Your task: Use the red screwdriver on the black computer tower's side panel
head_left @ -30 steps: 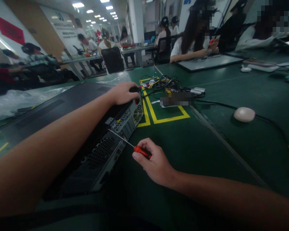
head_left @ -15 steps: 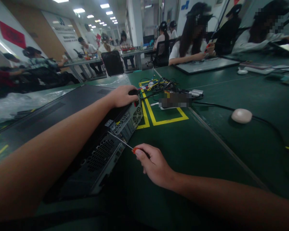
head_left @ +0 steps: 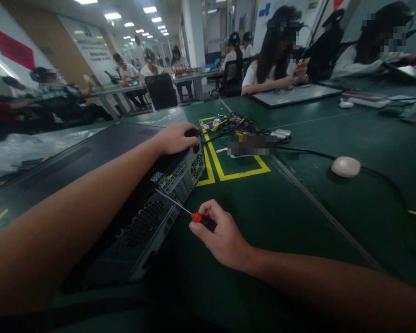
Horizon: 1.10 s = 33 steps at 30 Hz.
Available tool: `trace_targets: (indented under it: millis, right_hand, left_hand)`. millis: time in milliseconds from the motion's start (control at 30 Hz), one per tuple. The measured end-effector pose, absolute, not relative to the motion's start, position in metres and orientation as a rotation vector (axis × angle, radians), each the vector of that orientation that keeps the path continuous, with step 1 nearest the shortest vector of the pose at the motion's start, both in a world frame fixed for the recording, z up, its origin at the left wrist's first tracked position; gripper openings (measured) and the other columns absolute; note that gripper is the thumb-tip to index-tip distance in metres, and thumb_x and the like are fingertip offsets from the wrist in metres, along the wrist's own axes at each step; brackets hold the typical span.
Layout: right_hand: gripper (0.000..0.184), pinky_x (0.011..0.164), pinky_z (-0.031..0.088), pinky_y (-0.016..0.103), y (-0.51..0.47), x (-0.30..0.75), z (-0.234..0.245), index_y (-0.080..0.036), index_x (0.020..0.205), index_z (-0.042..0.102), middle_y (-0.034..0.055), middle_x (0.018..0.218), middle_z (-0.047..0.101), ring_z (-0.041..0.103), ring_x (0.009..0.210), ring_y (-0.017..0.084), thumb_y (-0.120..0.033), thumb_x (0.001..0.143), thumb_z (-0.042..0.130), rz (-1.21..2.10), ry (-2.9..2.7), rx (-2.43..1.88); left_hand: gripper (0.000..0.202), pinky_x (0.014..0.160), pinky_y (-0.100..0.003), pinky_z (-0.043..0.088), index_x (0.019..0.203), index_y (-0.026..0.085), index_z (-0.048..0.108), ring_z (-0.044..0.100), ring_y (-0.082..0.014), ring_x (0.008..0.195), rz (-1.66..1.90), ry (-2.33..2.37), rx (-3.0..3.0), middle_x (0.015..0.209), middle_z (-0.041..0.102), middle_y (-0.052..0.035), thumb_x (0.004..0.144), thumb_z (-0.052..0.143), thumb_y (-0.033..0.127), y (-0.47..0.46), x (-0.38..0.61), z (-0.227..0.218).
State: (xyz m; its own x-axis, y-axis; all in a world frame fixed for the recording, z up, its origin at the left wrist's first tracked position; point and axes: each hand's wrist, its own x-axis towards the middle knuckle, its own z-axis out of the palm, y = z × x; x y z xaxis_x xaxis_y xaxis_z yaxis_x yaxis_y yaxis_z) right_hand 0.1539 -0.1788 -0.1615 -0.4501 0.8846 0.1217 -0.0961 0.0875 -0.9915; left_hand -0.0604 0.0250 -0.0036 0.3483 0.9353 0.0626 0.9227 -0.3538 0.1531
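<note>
A black desktop computer case [head_left: 100,143] lies on its side, its rear panel turned toward the right. My left hand [head_left: 178,138] presses on the case's far rear corner, fingers bent over the edge near the fan grille. My right hand [head_left: 222,233] holds a screwdriver [head_left: 196,217] by its red and black handle, with thumb and fingers around it. The thin shaft points up and left to the rear panel, its tip near the top edge beside the honeycomb vent. Whether a screw sits under the tip is too small to tell.
A bundle of cables [head_left: 237,122] lies behind the case on the green table [head_left: 298,231]. A white computer mouse [head_left: 346,167] is at right with a black cable beside it. Clear plastic wrap [head_left: 7,152] lies at left. Co-workers sit across the table, one over a flat panel [head_left: 294,95].
My right hand's fingers have loosened and shifted on the screwdriver handle, so more of the red and black handle shows. The left hand and the case have stayed put.
</note>
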Motion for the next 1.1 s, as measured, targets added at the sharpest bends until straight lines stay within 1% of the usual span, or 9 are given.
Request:
trace_targets:
  millis: [133,300,400,533,600,667,767,933,1100]
  right_hand:
    - [0.027,0.079,0.05,0.035,-0.1789,0.154,-0.1594,-0.027,0.109,0.064,-0.0042,0.093,0.07,0.063,0.085,0.019,-0.04,0.11,0.089,1.484,-1.538,-0.803]
    - [0.028,0.076,0.049,0.033,-0.1791,0.1549,-0.1576,-0.026,0.11,0.065,-0.0047,0.091,0.067,0.061,0.082,0.018,-0.041,0.11,0.088,1.491,-1.541,-0.808]
    - [0.028,0.077,0.049,0.034,-0.1789,0.1556,-0.158,-0.026,0.111,0.067,-0.0045,0.093,0.067,0.061,0.081,0.018,-0.044,0.11,0.088,1.484,-1.551,-0.817]
    - [0.026,0.078,0.05,0.034,-0.1794,0.1564,-0.1577,-0.026,0.111,0.068,-0.0042,0.094,0.067,0.061,0.082,0.018,-0.044,0.112,0.086,1.46,-1.569,-0.822]
    - [0.025,0.079,0.05,0.034,-0.1798,0.1563,-0.1575,-0.026,0.111,0.068,-0.0037,0.094,0.068,0.062,0.083,0.018,-0.043,0.112,0.086,1.457,-1.573,-0.83]
    - [0.025,0.078,0.05,0.034,-0.1799,0.1559,-0.1575,-0.026,0.111,0.068,-0.0037,0.093,0.068,0.062,0.083,0.019,-0.044,0.113,0.085,1.458,-1.57,-0.84]
    - [0.026,0.075,0.049,0.034,-0.1795,0.1556,-0.1572,-0.027,0.11,0.067,-0.0042,0.091,0.066,0.06,0.08,0.018,-0.045,0.113,0.085,1.447,-1.568,-0.841]
    - [0.027,0.07,0.048,0.031,-0.1799,0.1571,-0.1547,-0.026,0.11,0.068,-0.0036,0.09,0.066,0.059,0.078,0.018,-0.047,0.115,0.084,1.457,-1.575,-0.839]
    - [0.032,0.065,0.05,0.03,-0.1806,0.1582,-0.1544,-0.026,0.112,0.071,-0.0034,0.089,0.063,0.058,0.075,0.018,-0.055,0.116,0.084,1.518,-1.567,-0.839]
  left_hand:
    - [0.091,0.145,-0.056,0.053,0.174,0.013,0.076,0.072,-0.0447,0.167,0.199,1.724,2.513,0.181,0.078,-0.0219,0.098,0.057,0.06,0.0259,-0.0604,-0.0042]
    - [0.086,0.144,-0.056,0.054,0.17,0.019,0.079,0.073,-0.0444,0.165,0.229,1.712,2.51,0.177,0.081,-0.0186,0.098,0.06,0.061,0.0298,-0.0635,-0.0059]
    - [0.086,0.144,-0.058,0.055,0.17,0.02,0.08,0.074,-0.0452,0.164,0.237,1.72,2.507,0.177,0.081,-0.018,0.097,0.061,0.06,0.0307,-0.0648,-0.007]
    - [0.081,0.143,-0.059,0.056,0.168,0.024,0.082,0.075,-0.0451,0.161,0.259,1.728,2.51,0.174,0.084,-0.0144,0.097,0.063,0.059,0.0308,-0.0652,-0.0077]
    - [0.083,0.143,-0.057,0.055,0.169,0.023,0.082,0.074,-0.0445,0.162,0.252,1.724,2.509,0.174,0.083,-0.0157,0.097,0.062,0.059,0.0307,-0.0649,-0.0075]
    - [0.087,0.144,-0.056,0.055,0.171,0.019,0.08,0.074,-0.0445,0.163,0.24,1.716,2.502,0.176,0.082,-0.0191,0.097,0.061,0.06,0.0304,-0.0645,-0.0072]
    - [0.09,0.146,-0.056,0.053,0.173,0.014,0.078,0.073,-0.0454,0.165,0.244,1.704,2.499,0.179,0.079,-0.0227,0.097,0.061,0.06,0.0299,-0.0643,-0.0069]
    - [0.084,0.145,-0.058,0.054,0.169,0.022,0.081,0.073,-0.0446,0.164,0.258,1.715,2.481,0.177,0.082,-0.0173,0.097,0.063,0.06,0.031,-0.0656,-0.0073]
    - [0.086,0.145,-0.056,0.053,0.171,0.022,0.079,0.073,-0.0437,0.165,0.229,1.727,2.489,0.179,0.08,-0.016,0.097,0.062,0.062,0.0306,-0.0657,-0.006]
